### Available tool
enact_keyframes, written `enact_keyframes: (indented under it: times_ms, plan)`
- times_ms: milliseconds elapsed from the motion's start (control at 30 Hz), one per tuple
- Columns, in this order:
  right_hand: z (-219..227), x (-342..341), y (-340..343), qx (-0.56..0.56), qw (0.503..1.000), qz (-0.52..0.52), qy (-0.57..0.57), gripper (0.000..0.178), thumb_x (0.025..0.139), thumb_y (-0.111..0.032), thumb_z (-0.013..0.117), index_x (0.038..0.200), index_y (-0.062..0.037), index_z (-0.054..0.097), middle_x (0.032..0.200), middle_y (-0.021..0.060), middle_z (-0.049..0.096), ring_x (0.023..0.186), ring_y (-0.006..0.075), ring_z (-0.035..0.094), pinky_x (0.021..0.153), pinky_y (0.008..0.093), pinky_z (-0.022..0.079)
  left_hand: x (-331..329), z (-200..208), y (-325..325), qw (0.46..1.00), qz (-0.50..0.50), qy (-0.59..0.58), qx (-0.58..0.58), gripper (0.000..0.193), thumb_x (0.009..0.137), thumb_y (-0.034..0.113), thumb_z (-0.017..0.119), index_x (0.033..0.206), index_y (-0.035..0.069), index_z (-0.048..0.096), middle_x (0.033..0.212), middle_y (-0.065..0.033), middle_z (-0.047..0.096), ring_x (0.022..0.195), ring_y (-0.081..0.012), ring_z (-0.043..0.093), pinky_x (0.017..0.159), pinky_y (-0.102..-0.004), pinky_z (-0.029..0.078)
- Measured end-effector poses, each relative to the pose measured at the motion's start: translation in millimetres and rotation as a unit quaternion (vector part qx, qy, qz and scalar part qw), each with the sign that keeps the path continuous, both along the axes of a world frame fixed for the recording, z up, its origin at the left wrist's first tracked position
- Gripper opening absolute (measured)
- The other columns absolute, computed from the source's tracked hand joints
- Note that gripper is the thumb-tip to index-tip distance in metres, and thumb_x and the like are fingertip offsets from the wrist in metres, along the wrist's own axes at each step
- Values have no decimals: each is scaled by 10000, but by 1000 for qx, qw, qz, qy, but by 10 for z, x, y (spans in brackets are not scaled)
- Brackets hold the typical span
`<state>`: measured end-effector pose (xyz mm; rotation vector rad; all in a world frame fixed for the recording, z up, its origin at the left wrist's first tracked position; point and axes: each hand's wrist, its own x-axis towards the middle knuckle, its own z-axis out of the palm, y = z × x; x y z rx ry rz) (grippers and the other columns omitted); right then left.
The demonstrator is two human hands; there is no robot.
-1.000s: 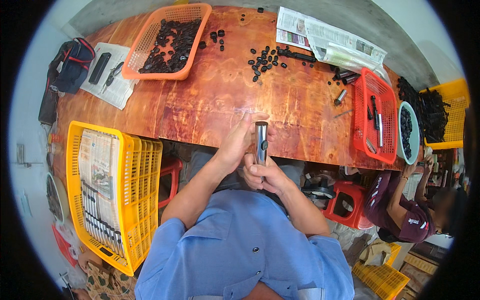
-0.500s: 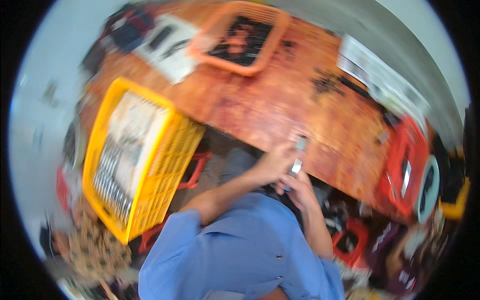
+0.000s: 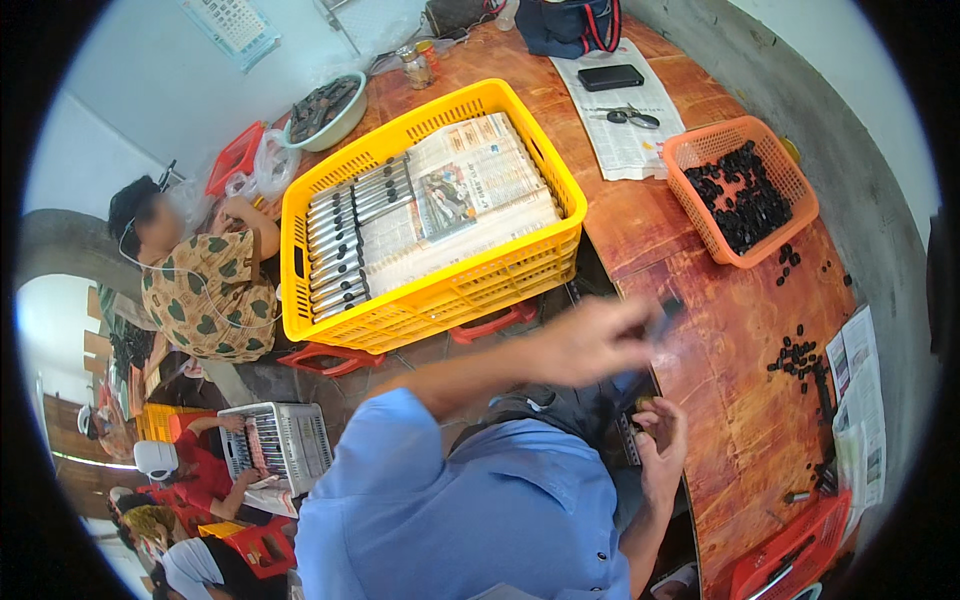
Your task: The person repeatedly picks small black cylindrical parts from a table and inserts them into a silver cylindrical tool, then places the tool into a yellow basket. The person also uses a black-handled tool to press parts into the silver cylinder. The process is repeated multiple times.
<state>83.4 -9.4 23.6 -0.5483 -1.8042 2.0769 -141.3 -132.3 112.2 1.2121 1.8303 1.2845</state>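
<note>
My left hand is smeared by motion above the table's near edge. A dark, blurred piece shows at its fingertips; its kind cannot be made out. My right hand is lower, apart from the left, by the table edge. Its fingers are curled toward the thumb, and what they hold, if anything, is too small to name. Left of my hands, a yellow crate contains newspaper and a row of silver metal pieces with black parts. An orange basket of small black parts stands beyond my hands.
Loose black parts lie on the wooden table. Newspaper farther back bears scissors and a black phone-like slab. A red basket is at the lower right. Co-workers sit at left, near a grey crate.
The view has swung left, bringing the yellow crate and co-workers further into sight. My hands, together on a silver metal piece before, are now apart, the left one moving.
</note>
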Motion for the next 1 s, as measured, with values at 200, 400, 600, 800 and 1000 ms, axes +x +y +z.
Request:
enact_keyframes:
  times_ms: [200, 400, 600, 800, 1000]
  plan:
    - [-229, 168, 138, -7, 993, -72, -88, 271, 918, -26, 623, 1179, 4, 560, 1009, 85, 629, 928, 144, 604, 855, 272, 493, -1582, 123, -1150, 916, 334, 222, -9, 390, 859, 74, 729, 1200, -7, 560, 1106, -145, 686, 957, -208, 686, 862, -336, 543]
    - [-279, 223, 98, -24, 991, -80, -109, 215, 888, 40, 626, 1101, 11, 610, 952, 64, 637, 884, 123, 599, 814, 250, 496, -2536, -859, -2379, 796, 345, 421, -264, 374, 798, 85, 727, 1158, 49, 633, 989, -169, 654, 919, -360, 651, 795, -437, 524]
    - [-276, 223, 95, -18, 990, -81, -118, 171, 894, 31, 631, 1064, 12, 627, 932, 51, 643, 874, 112, 602, 811, 242, 489, -2516, -1324, -2602, 745, 367, 451, -327, 231, 793, 108, 693, 1019, 86, 649, 1017, -122, 648, 948, -332, 654, 792, -439, 531]
    - [-268, 229, 93, -9, 989, -82, -122, 162, 898, 32, 626, 1058, 14, 629, 930, 48, 642, 876, 111, 605, 817, 242, 488, -2401, -1318, -2627, 701, 383, 496, -340, 221, 783, 72, 662, 1002, 96, 644, 992, -99, 643, 979, -315, 644, 768, -436, 552]
    - [-274, 221, 58, -7, 989, -60, -132, 159, 900, 23, 627, 1059, 11, 630, 952, 55, 649, 890, 118, 615, 827, 247, 492, -2386, -1340, -2624, 708, 390, 493, -323, 202, 798, 52, 656, 998, 75, 643, 983, -129, 640, 974, -332, 642, 786, -443, 555]
